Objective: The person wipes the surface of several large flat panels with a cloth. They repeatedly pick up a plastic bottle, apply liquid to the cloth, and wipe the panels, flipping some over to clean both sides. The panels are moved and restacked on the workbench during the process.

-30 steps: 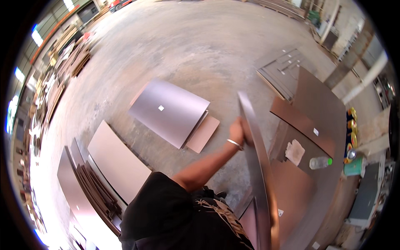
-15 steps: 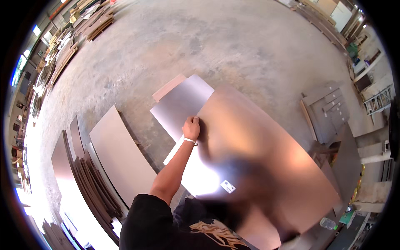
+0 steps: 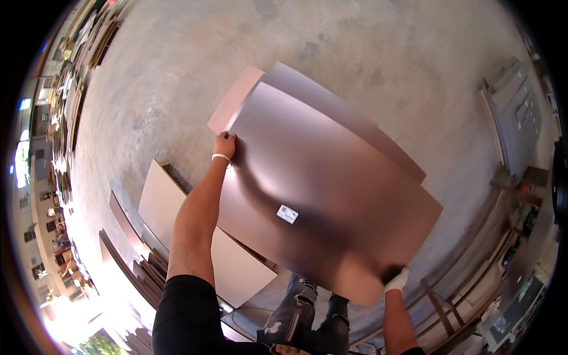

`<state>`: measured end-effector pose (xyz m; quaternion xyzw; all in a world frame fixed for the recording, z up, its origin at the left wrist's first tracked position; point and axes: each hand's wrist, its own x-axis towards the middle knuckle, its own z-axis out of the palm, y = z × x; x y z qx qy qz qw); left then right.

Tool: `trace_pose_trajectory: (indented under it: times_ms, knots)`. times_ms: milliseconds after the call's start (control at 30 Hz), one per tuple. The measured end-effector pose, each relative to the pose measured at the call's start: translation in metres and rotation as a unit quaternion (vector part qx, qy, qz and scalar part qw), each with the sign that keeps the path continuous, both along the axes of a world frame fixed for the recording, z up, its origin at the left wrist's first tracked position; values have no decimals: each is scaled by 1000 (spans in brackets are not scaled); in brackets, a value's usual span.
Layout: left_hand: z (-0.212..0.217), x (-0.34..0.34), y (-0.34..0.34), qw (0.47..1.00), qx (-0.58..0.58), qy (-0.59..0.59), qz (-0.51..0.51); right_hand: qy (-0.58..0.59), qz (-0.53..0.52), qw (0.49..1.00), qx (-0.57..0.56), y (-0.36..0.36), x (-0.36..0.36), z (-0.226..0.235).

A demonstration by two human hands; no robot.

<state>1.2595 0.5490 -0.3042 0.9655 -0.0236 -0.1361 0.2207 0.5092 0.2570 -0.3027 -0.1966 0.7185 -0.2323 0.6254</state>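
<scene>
A large brown glossy panel [image 3: 319, 160] with a small white label [image 3: 287, 213] is held in front of me, tilted. My left hand [image 3: 224, 146], with a white band at the wrist, is closed on its left edge. At the panel's lower right corner, my right hand [image 3: 397, 279] in what looks like a white glove grips the edge; its fingers are partly hidden. Beneath the held panel, another brown panel [image 3: 384, 145] shows along the far right side. A pinkish narrower board [image 3: 234, 97] sticks out at the far left.
Pale board [image 3: 163, 192] and several thin dark strips [image 3: 139, 269] lie at my left. Stacked grey panels [image 3: 512, 115] stand at the right, with a dark wooden frame [image 3: 441, 305] nearer me. Piles of boards [image 3: 74, 94] line the left side. Concrete floor [image 3: 378, 47] extends ahead.
The large panel has shifted left and turned over the panel beneath, covering most of it. My left hand has moved left with its edge. My right hand and my legs have come into view.
</scene>
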Motion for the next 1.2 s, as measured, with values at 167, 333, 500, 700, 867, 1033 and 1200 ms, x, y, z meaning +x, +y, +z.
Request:
trace_pose_trajectory:
  times_ms: [167, 333, 500, 700, 867, 1033, 1200]
  knots:
    - [-38, 61, -24, 999, -26, -26, -14, 42, -15, 999, 9, 6, 88, -19]
    - [-67, 106, -23, 998, 10, -33, -45, 83, -4, 996, 29, 13, 107, -35]
    - [-124, 71, -37, 986, 157, 1, -56, 203, 145, 968, 20, 28, 117, -88]
    - [-146, 109, 11, 996, 18, 44, -70, 136, 102, 985, 17, 12, 131, -96]
    - [-162, 110, 15, 995, -58, 28, -71, 157, 112, 981, -18, 8, 128, -94]
    - [-167, 135, 38, 994, 26, 13, -105, 174, 135, 975, -24, 8, 142, -96]
    - [-176, 121, 24, 991, 94, -14, -98, 214, 155, 963, -52, 6, 134, -100]
